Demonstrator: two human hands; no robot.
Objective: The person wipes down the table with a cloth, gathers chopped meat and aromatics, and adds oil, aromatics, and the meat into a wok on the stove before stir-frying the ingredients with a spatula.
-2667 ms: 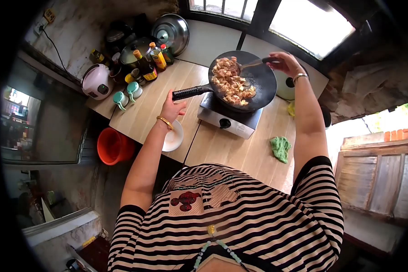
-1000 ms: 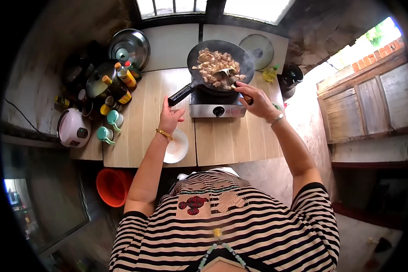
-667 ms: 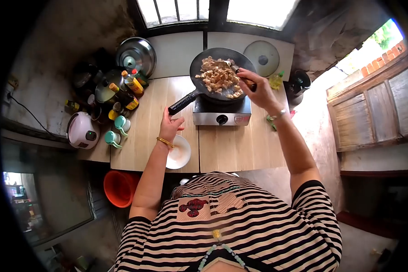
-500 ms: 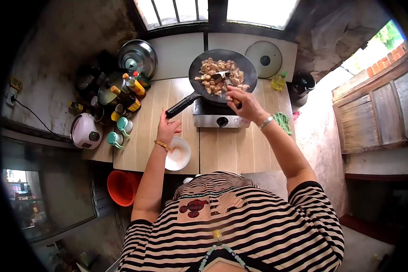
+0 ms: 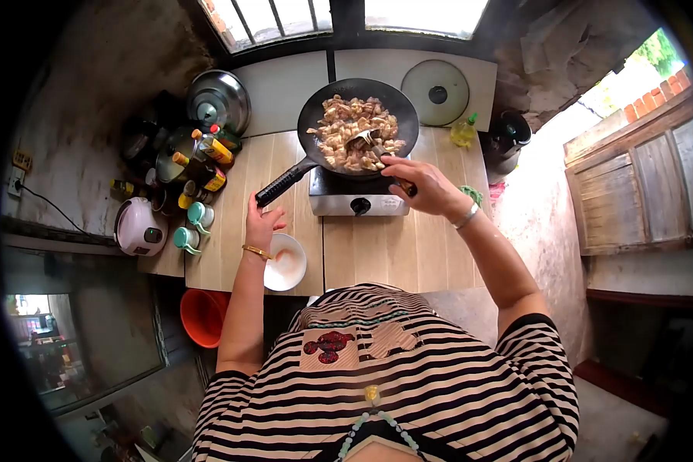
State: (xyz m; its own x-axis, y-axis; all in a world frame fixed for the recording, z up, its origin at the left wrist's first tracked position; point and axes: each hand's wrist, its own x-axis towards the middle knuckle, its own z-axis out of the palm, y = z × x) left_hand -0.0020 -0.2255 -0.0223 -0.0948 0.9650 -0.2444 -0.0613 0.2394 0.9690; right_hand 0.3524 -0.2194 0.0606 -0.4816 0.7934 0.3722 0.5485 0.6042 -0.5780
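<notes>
Pieces of browned meat fill the bottom of a dark wok on a silver portable stove. My right hand is closed around the dark handle of a metal spatula, whose blade lies among the pieces. At the end of the wok's black handle is my left hand. Its fingers are spread, with one fingertip at the handle's tip and no grip around it. Below the left hand, by the wrist, a white bowl with some residue inside stands on the wooden table.
Sauce bottles, two green-lidded jars and a pink rice cooker crowd the left side. A glass lid leans at the back, near a yellow soap bottle. On the floor stands a red bucket.
The whole view has shifted slightly. The spatula blade has turned and moved lower among the meat, toward the near side of the wok. My left hand stays by the wok handle's end.
</notes>
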